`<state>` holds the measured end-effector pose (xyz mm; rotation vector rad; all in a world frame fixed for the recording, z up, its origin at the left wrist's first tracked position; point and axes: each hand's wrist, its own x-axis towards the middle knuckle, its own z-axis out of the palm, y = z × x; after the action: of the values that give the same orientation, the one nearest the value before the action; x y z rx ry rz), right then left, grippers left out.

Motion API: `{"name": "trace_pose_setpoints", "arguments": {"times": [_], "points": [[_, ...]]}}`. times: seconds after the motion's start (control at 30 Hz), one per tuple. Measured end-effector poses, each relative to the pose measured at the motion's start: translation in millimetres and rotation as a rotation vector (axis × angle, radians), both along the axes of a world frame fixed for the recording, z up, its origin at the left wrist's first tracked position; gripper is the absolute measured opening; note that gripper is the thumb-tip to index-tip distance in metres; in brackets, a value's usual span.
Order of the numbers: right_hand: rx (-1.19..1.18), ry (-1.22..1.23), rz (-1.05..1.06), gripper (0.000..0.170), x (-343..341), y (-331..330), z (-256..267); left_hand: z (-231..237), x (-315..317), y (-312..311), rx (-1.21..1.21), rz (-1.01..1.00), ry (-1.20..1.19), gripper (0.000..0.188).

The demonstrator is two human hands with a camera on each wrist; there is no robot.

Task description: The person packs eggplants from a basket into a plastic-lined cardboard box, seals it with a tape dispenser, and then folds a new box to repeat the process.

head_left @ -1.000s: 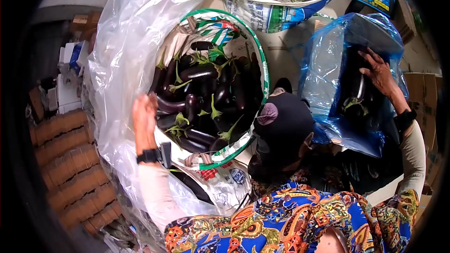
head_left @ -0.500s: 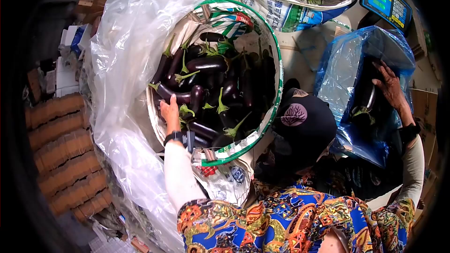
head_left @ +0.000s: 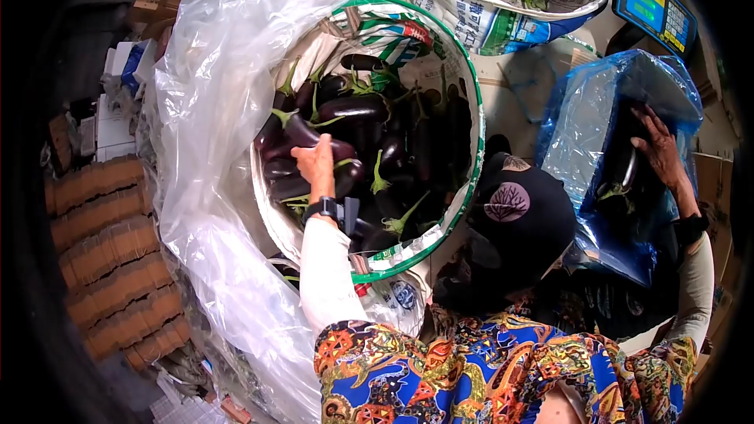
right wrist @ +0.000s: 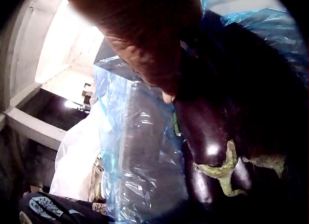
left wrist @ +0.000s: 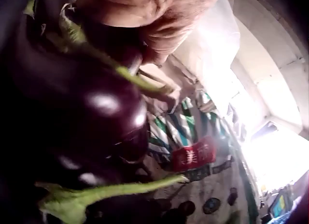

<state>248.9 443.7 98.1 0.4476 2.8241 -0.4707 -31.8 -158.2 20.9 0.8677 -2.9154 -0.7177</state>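
A green-rimmed round sack (head_left: 481,110) holds many dark purple eggplants with green stems. Inside its left part, my left hand (head_left: 316,166) grips one eggplant (head_left: 302,132) around the body, its stem end pointing up and left. The left wrist view has glossy eggplants (left wrist: 106,105) close below that hand, its fingertips hidden. At the right, a blue plastic bag (head_left: 569,137) stands with its mouth spread. My right hand (head_left: 664,157) rests on an eggplant (head_left: 623,173) in it, fingers extended. In the right wrist view, the thumb (right wrist: 167,97) lies against this eggplant's side.
Clear plastic sheeting (head_left: 212,149) drapes along the round sack's left side. Behind stands another sack (head_left: 503,8) of eggplants, beside a blue scale display (head_left: 656,8). A person's head in a dark cap (head_left: 526,228) is between the round sack and the bag.
My left hand has come from the sack's left rim into the pile, taken hold of an eggplant and shifted it slightly away and right. The right hand stays on its eggplant in the bag.
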Motion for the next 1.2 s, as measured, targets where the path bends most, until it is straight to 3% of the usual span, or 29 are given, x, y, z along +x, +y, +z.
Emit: {"name": "trace_pose_setpoints", "arguments": {"times": [0.03, 0.07, 0.1, 0.13, 0.2, 0.23, 0.27, 0.33, 0.4, 0.47, 0.6, 0.7, 0.73, 0.87, 0.93, 1.0, 1.03, 1.1, 1.2], "points": [[0.005, 0.0, 0.003, 0.054, 0.8, 2.1, -1.7, -7.0, 0.4, 8.3, 0.034, -0.012, -0.03, 0.074], [0.012, 0.0, 0.006, 0.054, 2.8, 4.8, -3.6, -15.8, 11.1, 14.6, 0.206, -0.203, 0.029, 0.064], [0.016, 0.002, 0.009, 0.054, 3.6, 5.4, -5.7, -51.2, 6.6, 9.7, 0.315, -0.358, -0.06, 0.054], [-0.008, 0.014, 0.015, 0.054, 3.4, 5.1, -6.5, -48.9, 16.7, 30.6, 0.197, -0.436, -0.003, 0.045], [-0.046, 0.031, 0.022, 0.055, 5.1, 6.7, -4.3, -36.1, 10.9, 54.5, 0.531, -0.415, -0.161, 0.049], [-0.08, 0.02, 0.003, 0.054, 1.8, 1.9, 0.9, -26.7, -0.8, 61.2, 0.239, -0.59, 0.045, 0.037], [-0.071, 0.037, 0.037, 0.054, 3.6, 6.3, -1.6, -13.4, -10.3, 62.8, 0.174, -0.635, 0.077, 0.034], [-0.061, 0.068, 0.111, 0.054, 8.1, 14.9, -10.5, -15.3, -42.8, 42.9, -0.268, -0.71, 0.245, 0.04], [-0.068, 0.069, 0.107, 0.052, 7.5, 13.6, -7.3, -5.7, -57.9, 19.4, -0.478, -0.744, 0.201, 0.051], [-0.078, 0.074, 0.088, 0.052, 9.3, 12.5, -5.5, -19.2, -73.3, -27.3, -0.535, -0.733, -0.167, 0.051], [-0.094, 0.054, 0.058, 0.053, 5.2, 4.2, 0.7, -54.6, -63.2, -56.2, -0.864, -0.772, 0.037, 0.028], [-0.125, 0.021, -0.002, 0.054, 0.8, -0.9, 8.1, -26.7, -45.1, -23.3, -0.849, -0.947, 0.007, 0.023], [-0.141, 0.015, -0.034, 0.054, -0.6, -3.4, 9.5, -16.2, -39.3, -11.1, -0.777, -1.016, 0.06, 0.025], [-0.168, 0.053, 0.026, 0.055, 2.5, 4.9, 3.4, 29.8, -24.3, 69.4, -0.31, -1.169, -0.163, 0.047], [-0.14, 0.016, -0.013, 0.056, 1.2, 0.6, 8.2, 4.2, -53.0, 74.7, 0.125, -1.186, 0.045, 0.051], [-0.125, 0.008, -0.05, 0.056, 1.8, -1.3, 11.1, -20.4, -89.1, 60.9, 0.031, -1.059, 0.302, 0.038], [-0.129, 0.012, -0.058, 0.056, 3.1, -2.0, 11.0, -33.3, -104.0, 45.9, -0.172, -0.91, 0.304, 0.031], [-0.148, 0.007, -0.075, 0.056, 4.0, -1.8, 10.1, -48.7, -129.2, 7.4, -0.165, -0.682, 0.148, 0.03], [-0.113, -0.019, -0.092, 0.057, 5.5, -1.0, 10.1, -72.7, -153.2, -25.1, -0.287, -0.713, 0.139, 0.036]]}}
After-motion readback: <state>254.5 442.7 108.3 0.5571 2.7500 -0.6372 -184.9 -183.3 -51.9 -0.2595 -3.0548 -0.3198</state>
